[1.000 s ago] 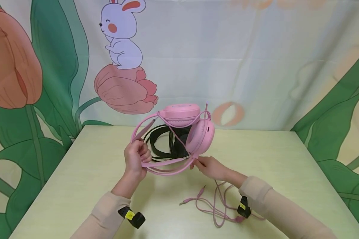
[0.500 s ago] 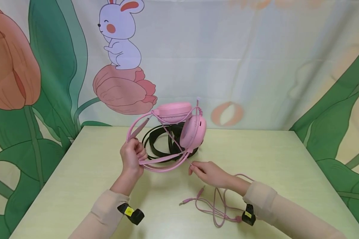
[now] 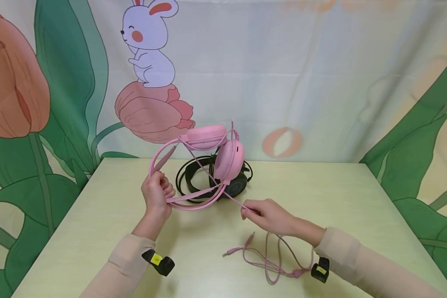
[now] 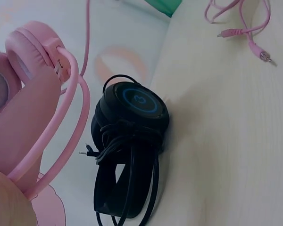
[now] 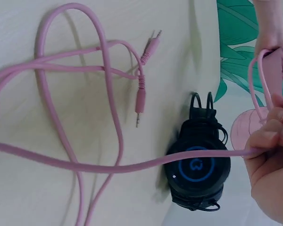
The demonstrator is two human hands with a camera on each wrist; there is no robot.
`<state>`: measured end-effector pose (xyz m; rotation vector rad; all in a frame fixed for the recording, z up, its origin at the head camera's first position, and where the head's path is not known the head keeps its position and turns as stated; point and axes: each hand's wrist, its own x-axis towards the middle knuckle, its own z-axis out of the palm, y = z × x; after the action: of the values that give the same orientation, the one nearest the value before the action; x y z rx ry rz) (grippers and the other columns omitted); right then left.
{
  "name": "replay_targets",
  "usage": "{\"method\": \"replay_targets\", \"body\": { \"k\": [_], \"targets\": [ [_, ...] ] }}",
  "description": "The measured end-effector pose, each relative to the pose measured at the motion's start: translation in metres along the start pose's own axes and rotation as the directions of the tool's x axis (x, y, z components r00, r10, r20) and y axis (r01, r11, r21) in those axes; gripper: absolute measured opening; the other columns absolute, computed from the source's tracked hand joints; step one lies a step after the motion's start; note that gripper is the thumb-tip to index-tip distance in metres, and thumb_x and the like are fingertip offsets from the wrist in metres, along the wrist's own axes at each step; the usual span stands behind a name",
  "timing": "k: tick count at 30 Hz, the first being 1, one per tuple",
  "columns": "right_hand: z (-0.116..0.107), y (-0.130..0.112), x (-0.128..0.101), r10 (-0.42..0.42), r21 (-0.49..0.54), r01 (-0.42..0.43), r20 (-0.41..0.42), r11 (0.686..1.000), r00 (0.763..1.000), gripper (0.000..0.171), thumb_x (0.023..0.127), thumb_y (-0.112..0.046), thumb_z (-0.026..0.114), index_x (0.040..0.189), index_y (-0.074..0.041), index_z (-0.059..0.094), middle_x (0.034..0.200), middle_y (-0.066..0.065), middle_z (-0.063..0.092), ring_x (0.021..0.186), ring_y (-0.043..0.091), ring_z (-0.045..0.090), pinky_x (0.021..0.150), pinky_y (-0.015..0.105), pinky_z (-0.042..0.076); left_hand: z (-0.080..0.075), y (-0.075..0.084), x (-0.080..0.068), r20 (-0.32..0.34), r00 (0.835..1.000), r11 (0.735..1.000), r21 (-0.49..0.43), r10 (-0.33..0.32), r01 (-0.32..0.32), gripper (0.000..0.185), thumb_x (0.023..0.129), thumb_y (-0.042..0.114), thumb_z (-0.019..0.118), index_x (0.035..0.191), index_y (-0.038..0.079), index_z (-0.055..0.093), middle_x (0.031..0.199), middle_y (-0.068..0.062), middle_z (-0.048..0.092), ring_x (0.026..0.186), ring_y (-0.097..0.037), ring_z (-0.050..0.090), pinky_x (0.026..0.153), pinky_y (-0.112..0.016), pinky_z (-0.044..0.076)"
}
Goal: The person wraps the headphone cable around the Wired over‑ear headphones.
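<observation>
Our left hand (image 3: 156, 193) gripping a pink headset (image 3: 229, 161) above the counter (image 3: 357, 203), our right hand (image 3: 270, 214) pinching its cable (image 3: 234, 199), black headset (image 3: 236, 186) with blue emblem (image 5: 196, 164) near far edge (image 3: 301, 163), yellow labels (image 3: 156, 259) unreadable

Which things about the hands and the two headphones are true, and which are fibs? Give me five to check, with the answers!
1. The left hand grips the pink plastic over-ear headphones. True.

2. The right hand pinches a thin pink cable. True.

3. The pink headphones are lying down flat. False: they are held up above the pale, flat-topped table.

4. The black round-cupped headphones rest on the table. True.

5. Everything lying on the table is black. False: two slim pink plugs with metal tips lie there too.
</observation>
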<state>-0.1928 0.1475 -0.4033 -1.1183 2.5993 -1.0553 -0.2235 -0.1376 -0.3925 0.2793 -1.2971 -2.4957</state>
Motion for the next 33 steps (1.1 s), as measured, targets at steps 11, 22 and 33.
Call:
{"method": "replay_targets", "body": {
  "k": [11,22,33],
  "targets": [
    [-0.017,-0.016,-0.001,-0.099,0.114,0.099,-0.007,0.989,0.995,0.011,0.093,-0.015,0.052,0.084,-0.015,0.060,0.059,-0.011,0.039,0.052,0.000,0.031,0.049,0.015,0.027,0.002,0.004,0.000,0.013,0.999,0.997,0.064,0.043,-0.044,0.019,0.082,0.003,0.038,0.064,0.008,0.038,0.045,0.004,0.028,0.035,-0.006,0.024,0.034,-0.018,0.017],
    [-0.028,-0.036,-0.002,-0.222,0.159,0.209,0.067,0.965,0.973,0.010,0.091,-0.013,0.055,0.082,-0.019,0.059,0.060,-0.010,0.041,0.051,-0.002,0.032,0.046,0.014,0.027,0.003,0.007,0.000,-0.047,0.987,0.960,0.241,0.156,-0.141,0.012,0.084,0.004,0.044,0.073,0.009,0.044,0.047,0.004,0.036,0.034,-0.005,0.029,0.034,-0.016,0.023],
    [-0.062,-0.071,-0.003,-0.088,0.289,0.024,0.210,0.957,0.974,0.008,0.094,-0.011,0.048,0.096,-0.013,0.056,0.060,-0.004,0.042,0.044,0.005,0.042,0.040,0.019,0.037,0.001,0.009,0.002,-0.100,0.975,0.934,0.323,0.197,-0.155,0.010,0.084,0.006,0.046,0.075,0.010,0.046,0.045,0.005,0.036,0.033,-0.005,0.032,0.034,-0.016,0.028]
  ]
}}
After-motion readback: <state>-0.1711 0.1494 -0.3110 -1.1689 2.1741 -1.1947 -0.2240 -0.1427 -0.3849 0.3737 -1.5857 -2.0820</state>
